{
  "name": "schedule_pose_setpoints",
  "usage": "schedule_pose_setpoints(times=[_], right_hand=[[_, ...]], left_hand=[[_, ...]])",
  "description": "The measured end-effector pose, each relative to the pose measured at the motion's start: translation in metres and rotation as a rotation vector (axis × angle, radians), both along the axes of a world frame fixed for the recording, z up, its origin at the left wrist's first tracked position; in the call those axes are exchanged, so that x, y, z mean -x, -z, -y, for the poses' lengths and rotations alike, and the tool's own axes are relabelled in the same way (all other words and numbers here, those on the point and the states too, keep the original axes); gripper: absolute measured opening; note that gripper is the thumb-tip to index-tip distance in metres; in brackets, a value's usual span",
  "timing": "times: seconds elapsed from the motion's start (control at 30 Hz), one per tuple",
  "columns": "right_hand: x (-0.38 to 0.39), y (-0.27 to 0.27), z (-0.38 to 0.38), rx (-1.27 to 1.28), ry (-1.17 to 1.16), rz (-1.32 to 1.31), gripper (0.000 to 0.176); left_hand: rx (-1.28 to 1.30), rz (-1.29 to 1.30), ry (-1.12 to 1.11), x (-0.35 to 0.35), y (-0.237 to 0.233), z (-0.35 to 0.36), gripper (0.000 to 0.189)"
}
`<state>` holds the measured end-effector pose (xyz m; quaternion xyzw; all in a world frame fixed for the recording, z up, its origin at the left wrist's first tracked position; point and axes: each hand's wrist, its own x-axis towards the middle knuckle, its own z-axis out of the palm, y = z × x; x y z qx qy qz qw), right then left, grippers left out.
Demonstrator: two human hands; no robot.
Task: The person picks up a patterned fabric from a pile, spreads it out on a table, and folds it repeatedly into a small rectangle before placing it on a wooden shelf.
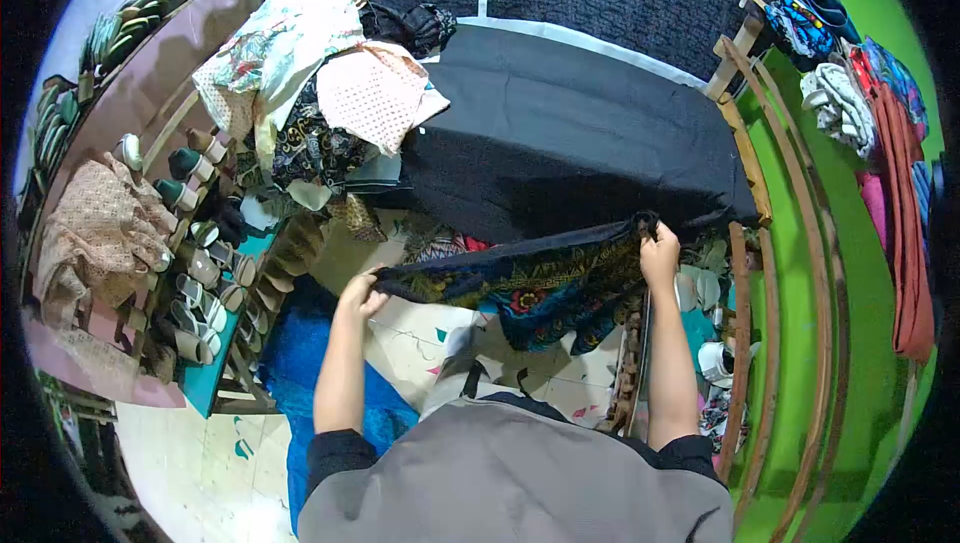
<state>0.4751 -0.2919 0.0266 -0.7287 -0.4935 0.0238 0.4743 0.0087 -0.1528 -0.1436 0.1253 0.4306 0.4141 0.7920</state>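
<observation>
I hold a dark patterned cloth (520,278) with blue, gold and red flowers stretched out between both hands. My left hand (360,295) grips its left end. My right hand (658,253) pinches its right end, close to the front edge of a table covered in black fabric (570,133). The cloth sags in the middle and hangs down below my hands.
A pile of folded clothes (320,83) lies on the table's left end. A shoe rack (200,273) with several sandals stands at the left, a beige cloth (95,233) beside it. Wooden rails (790,193) and hanging garments (880,143) line the green wall at right. A blue mat (300,363) covers the floor.
</observation>
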Motion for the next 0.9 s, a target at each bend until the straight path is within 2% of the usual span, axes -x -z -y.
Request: schedule_pose_setpoints(times=[0.03, 0.07, 0.1, 0.13, 0.17, 0.2, 0.23, 0.3, 0.37, 0.4, 0.43, 0.5, 0.57, 0.6, 0.63, 0.73, 0.77, 0.83, 0.9], right_hand=[[0.003, 0.003, 0.001, -0.01, 0.005, -0.014, 0.018], [0.002, 0.004, 0.002, 0.109, 0.015, -0.08, 0.017], [-0.002, 0.009, 0.001, 0.026, 0.027, -0.034, 0.016], [-0.007, 0.017, -0.002, -0.057, 0.038, 0.012, 0.014], [-0.013, 0.022, -0.002, -0.139, 0.049, 0.06, 0.012], [-0.015, 0.01, 0.006, -0.012, 0.147, -0.029, 0.009], [-0.038, 0.022, 0.009, 0.014, 0.158, 0.007, 0.011], [-0.033, 0.025, 0.023, 0.155, 0.107, 0.135, 0.013], [-0.01, 0.018, 0.026, 0.079, 0.06, 0.013, 0.016], [-0.004, 0.021, 0.024, 0.054, 0.07, 0.055, 0.015], [0.001, 0.025, 0.021, 0.029, 0.079, 0.095, 0.013], [0.013, 0.027, 0.017, 0.067, -0.083, -0.03, 0.014], [0.03, 0.029, 0.01, 0.103, -0.251, -0.155, 0.016], [0.045, 0.022, 0.01, 0.185, -0.3, -0.127, 0.018], [0.063, 0.013, 0.012, 0.268, -0.35, -0.098, 0.022], [0.107, 0.004, 0.015, 0.272, -0.524, -0.107, 0.024], [0.117, -0.002, 0.017, 0.307, -0.551, -0.08, 0.023], [0.131, -0.022, 0.026, 0.385, -0.59, -0.088, 0.026], [0.133, -0.022, 0.031, 0.239, -0.66, -0.215, 0.027]], left_hand=[[0.104, 0.095, -0.109, -0.003, 0.007, -0.001, 0.026], [0.203, 0.186, -0.228, -0.006, 0.013, -0.001, 0.022], [0.28, 0.214, -0.347, -0.014, 0.019, -0.005, 0.021], [0.032, 0.691, 0.188, 0.002, 0.021, -0.003, 0.013], [0.087, -0.085, 0.025, 0.008, 0.023, -0.007, 0.012], [-0.437, -0.633, 0.214, 0.014, -0.001, -0.001, 0.017], [-0.976, -1.169, 0.398, 0.021, -0.027, 0.006, 0.022], [-0.818, -1.181, 0.651, 0.046, -0.054, 0.006, 0.033], [-0.737, -0.949, 0.593, 0.073, -0.045, -0.01, 0.038], [-0.566, -0.903, 0.639, 0.076, -0.054, -0.013, 0.047], [-0.726, -0.975, 0.619, 0.071, -0.059, -0.014, 0.049], [-1.052, -1.108, 0.564, 0.042, -0.072, -0.008, 0.055], [-1.159, -1.077, 0.413, -0.031, -0.132, 0.025, 0.061], [-1.269, -1.023, 0.38, -0.07, -0.165, 0.049, 0.06], [-1.349, -0.96, 0.443, -0.099, -0.19, 0.069, 0.064], [-1.513, -0.72, 0.544, -0.156, -0.192, 0.09, 0.077], [-1.558, -0.679, 0.48, -0.168, -0.184, 0.091, 0.077], [-1.371, -0.642, 0.592, -0.173, -0.19, 0.093, 0.063], [-1.526, -0.599, 0.56, -0.172, -0.18, 0.089, 0.047]])
